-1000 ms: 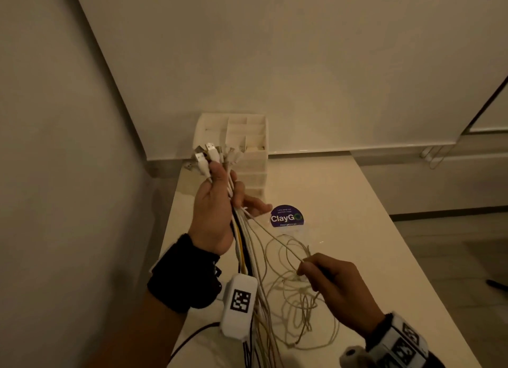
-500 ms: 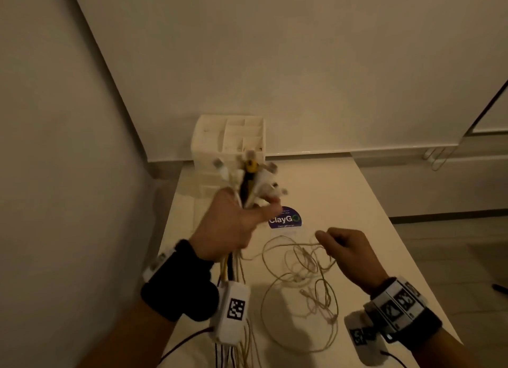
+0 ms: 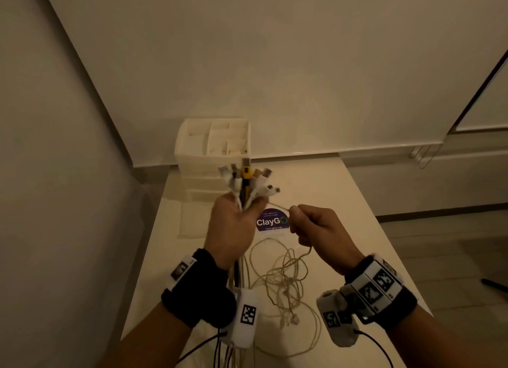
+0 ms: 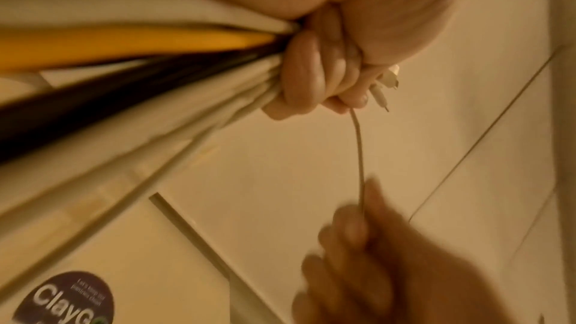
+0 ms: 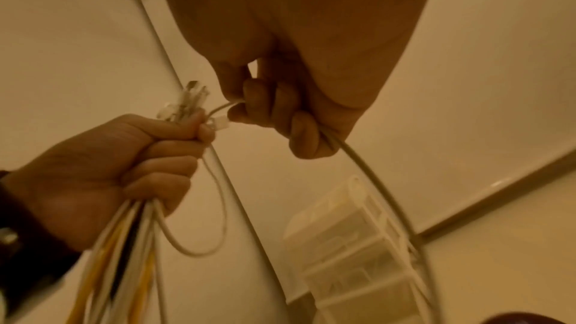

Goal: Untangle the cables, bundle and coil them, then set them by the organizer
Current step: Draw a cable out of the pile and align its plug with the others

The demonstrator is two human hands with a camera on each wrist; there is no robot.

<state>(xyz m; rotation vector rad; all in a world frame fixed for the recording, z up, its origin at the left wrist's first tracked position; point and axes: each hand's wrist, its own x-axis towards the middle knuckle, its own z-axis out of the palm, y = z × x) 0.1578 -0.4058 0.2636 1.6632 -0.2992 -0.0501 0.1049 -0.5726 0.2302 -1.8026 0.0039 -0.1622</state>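
My left hand (image 3: 233,224) grips a bundle of cables (image 3: 246,186) upright, white, yellow and black, with their plugs fanned out above the fist. In the left wrist view the bundle (image 4: 124,63) runs out of the curled fingers (image 4: 314,83). My right hand (image 3: 316,227) pinches a thin beige cable (image 3: 277,205) that runs taut to the left fist; the same cable (image 5: 367,169) passes through the right fist. The rest of that cable lies in a loose tangle (image 3: 286,288) on the table. The white organizer (image 3: 214,150) stands behind the hands at the wall.
A pale table (image 3: 343,203) runs forward from the wall corner, with its right edge near my right wrist. A round purple ClayGo sticker (image 3: 270,222) lies between the hands. A wall stands close on the left, and floor shows on the right.
My right hand has risen from the tangle toward the left fist, pulling the thin cable taut. The left hand has lowered and turned, with the plugs now fanned toward the right.
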